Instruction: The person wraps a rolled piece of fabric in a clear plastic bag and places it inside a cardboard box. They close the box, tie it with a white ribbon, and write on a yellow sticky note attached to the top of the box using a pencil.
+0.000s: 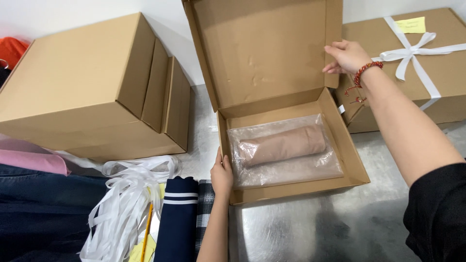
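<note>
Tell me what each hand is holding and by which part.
The right hand holds the open cardboard box by its lid's side flap. The left hand rests against the box's front-left wall; no closed grip shows there.

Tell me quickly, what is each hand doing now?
Left hand: open, flat against the left wall of the open cardboard box, holding nothing.
Right hand: fingers gripping the side flap of the box lid.

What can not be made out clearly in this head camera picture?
- Rolled beige item in the open brown cardboard box: a cloudy plastic bag blurs it.
- Yellow note on the ribbon-tied box: too small.
- Left hand fingers: behind the open box's wall.
- Right hand fingertips: behind the lid flap.
</note>
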